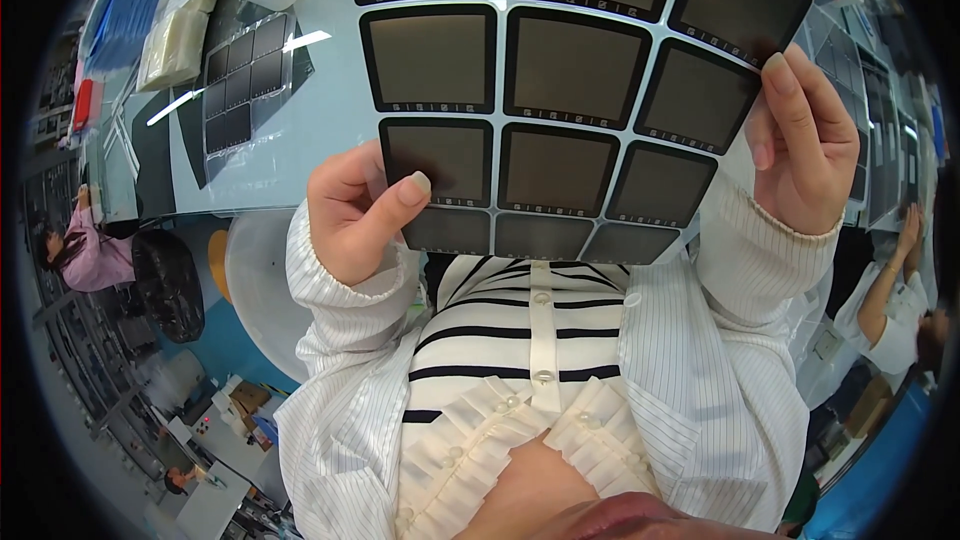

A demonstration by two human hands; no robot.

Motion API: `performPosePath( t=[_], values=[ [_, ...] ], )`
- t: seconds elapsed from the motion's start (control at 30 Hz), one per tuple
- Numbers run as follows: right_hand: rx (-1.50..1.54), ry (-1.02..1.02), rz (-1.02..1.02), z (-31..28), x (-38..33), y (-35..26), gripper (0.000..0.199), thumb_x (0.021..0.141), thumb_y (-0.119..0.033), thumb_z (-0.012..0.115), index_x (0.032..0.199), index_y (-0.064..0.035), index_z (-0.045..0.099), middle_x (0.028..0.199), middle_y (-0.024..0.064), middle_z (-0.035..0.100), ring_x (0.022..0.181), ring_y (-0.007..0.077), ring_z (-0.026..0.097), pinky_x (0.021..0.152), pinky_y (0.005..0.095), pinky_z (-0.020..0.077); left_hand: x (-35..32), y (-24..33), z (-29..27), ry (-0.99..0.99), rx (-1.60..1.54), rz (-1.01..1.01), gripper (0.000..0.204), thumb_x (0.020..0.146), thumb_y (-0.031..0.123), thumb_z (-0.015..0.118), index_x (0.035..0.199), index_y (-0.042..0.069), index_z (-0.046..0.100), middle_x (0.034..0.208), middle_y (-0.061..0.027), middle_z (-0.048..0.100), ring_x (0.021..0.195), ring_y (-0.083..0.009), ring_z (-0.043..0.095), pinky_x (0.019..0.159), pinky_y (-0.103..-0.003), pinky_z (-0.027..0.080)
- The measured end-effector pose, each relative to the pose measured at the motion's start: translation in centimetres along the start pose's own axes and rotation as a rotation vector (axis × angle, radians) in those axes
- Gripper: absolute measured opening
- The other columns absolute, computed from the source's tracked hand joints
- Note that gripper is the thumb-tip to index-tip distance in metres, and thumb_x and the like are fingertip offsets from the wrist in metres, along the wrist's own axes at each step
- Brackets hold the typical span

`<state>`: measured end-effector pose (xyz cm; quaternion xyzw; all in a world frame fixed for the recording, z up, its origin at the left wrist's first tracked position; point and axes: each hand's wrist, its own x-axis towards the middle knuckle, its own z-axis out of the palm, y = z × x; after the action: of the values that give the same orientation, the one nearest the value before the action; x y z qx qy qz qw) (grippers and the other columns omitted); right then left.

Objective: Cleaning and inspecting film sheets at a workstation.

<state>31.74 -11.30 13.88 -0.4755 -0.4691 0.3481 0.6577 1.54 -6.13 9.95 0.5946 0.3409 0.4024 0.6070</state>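
In front of my chest I hold up a large sheet of dark rectangular panels with black borders, set in rows on a pale, clear backing. A row of small white marks runs along the lower border of each panel. My left hand pinches the sheet's lower left edge, its thumb lying on a panel. At the right edge, higher up, my right hand grips the sheet between thumb and fingers. The sheet's upper part runs out of view. Most of my fingers are hidden behind it or curled.
On the pale table at left lies a smaller sheet of dark panels in clear film. Behind it stand a cream stack and blue sheets. More dark panels lie at far right. Other people sit at both sides.
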Motion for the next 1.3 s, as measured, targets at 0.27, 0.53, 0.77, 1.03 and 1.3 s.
performPosePath(
  t=[0.27,0.53,0.77,1.03,1.3],
  values=[
    [0.04,-0.004,-0.015,-1.9,-0.3,0.8,0.025,0.087,-0.006,0.056,0.111,-0.0003,0.059,0.086,0.0092,0.066,0.044,0.0054,0.044,0.042,0.0142,0.0298,0.2,0.7,0.6,-0.13,0.058,-0.008,0.013,0.082,0.009,0.061,0.075,-0.002,0.059,0.06,-0.0021,0.057,0.049,-0.0043,0.041,0.046,-0.019,0.032],
    [-0.004,0.027,0.005,-3.4,-0.6,0.9,0.026,0.091,-0.008,0.049,0.113,0.0012,0.057,0.078,0.0052,0.064,0.044,0.0031,0.04,0.044,0.0127,0.0297,0.7,1.3,1.5,-0.271,0.039,-0.005,0.013,0.081,0.008,0.062,0.087,-0.004,0.062,0.062,-0.0002,0.056,0.052,-0.0039,0.043,0.05,-0.018,0.034],
    [0.073,0.031,0.009,-4.3,-0.6,1.2,0.025,0.087,-0.006,0.055,0.111,0.0001,0.06,0.096,0.0122,0.065,0.045,0.0073,0.047,0.043,0.0137,0.0333,0.6,1.4,1.8,-0.284,0.043,-0.017,0.015,0.08,0.007,0.063,0.09,-0.004,0.062,0.064,-0.0005,0.057,0.053,-0.0046,0.044,0.051,-0.018,0.036],
    [0.053,0.113,0.037,-3.4,-0.4,0.9,0.025,0.091,-0.008,0.05,0.112,0.0022,0.058,0.089,0.0066,0.065,0.047,0.0028,0.038,0.048,0.012,0.0307,0.8,0.9,2.2,-0.303,0.006,0.009,0.015,0.082,0.008,0.062,0.091,-0.004,0.061,0.067,-0.0026,0.058,0.055,-0.0057,0.047,0.051,-0.019,0.037],
    [0.126,0.17,-0.089,-3.9,2.7,-0.3,0.024,0.089,-0.006,0.053,0.11,0.003,0.059,0.093,0.0103,0.066,0.049,0.0047,0.041,0.048,0.0132,0.0323,1.0,0.4,2.7,-0.335,0.071,0.076,0.015,0.084,0.01,0.059,0.091,-0.003,0.061,0.071,-0.0056,0.059,0.056,-0.0079,0.049,0.054,-0.021,0.04]
  ],
)
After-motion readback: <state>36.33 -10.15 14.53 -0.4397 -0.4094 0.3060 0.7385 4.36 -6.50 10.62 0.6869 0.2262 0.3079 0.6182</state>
